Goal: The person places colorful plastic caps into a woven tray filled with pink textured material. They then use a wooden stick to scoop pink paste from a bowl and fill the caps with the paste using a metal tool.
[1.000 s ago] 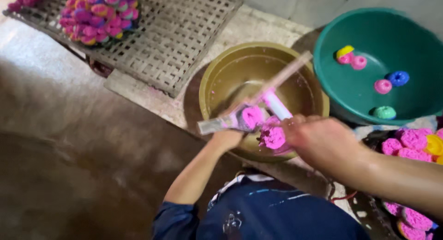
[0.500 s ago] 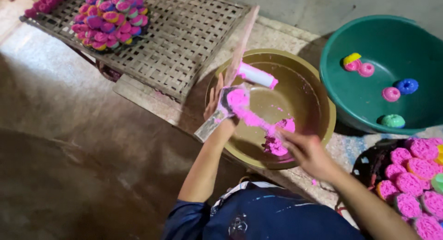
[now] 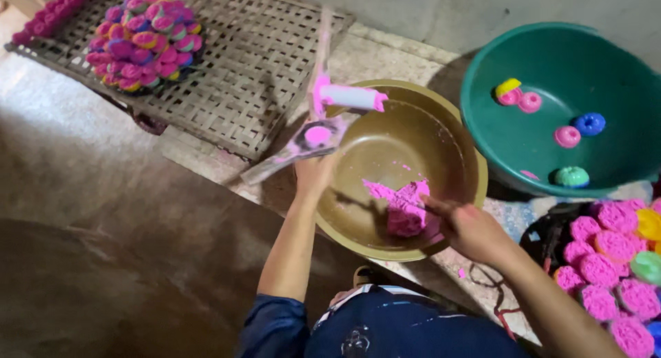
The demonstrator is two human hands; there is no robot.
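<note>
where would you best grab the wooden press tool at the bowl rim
Probably by the flat wooden handle that sticks out past the bowl toward the lower left, coming from the bowl's outer side. The left hand already grips near there; the white roller end is pink-smeared.
</note>
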